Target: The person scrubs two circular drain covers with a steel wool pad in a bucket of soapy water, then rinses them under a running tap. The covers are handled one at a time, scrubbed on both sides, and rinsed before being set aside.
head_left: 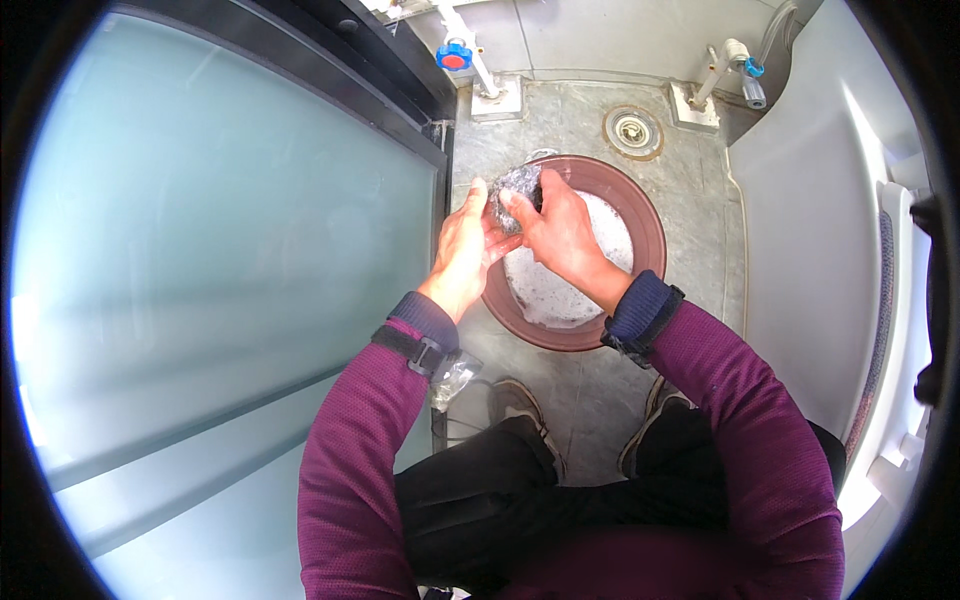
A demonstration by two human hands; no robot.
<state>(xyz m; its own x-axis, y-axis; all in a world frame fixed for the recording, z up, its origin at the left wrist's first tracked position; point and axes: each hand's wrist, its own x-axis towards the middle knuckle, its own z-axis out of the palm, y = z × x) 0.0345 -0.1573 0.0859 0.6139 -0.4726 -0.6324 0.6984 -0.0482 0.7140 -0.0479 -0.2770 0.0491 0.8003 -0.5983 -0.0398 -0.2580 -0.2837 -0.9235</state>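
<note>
Grey and glistening, a wet-looking wad [517, 196] flecked with white sat up over the far left part of the rim of a brown basin [648, 240]. The right hand [568, 228] had its thumb and fingers clamped on the wad (whether cloth or mesh, I could not tell). The left hand [462, 245] was just beside it, thumb raised apart from the fingers, which stretched out below the wad; whether they bore any of its weight was unclear.

Whitish suds [562, 290] with dark specks lay inside the basin, which stood on grey floor tiles [590, 410]. Beyond it was a round floor drain [633, 132], between a white pipe with a blue-and-red valve [455, 57] and another pipe with a blue valve [753, 68]. Frosted glass [230, 260] filled the left side. Purple sleeves [735, 385] ended in dark cuffs and straps, and something clear and crinkled [456, 380] showed near the left cuff. Two shoes [522, 402] stood on the near side of the basin.
</note>
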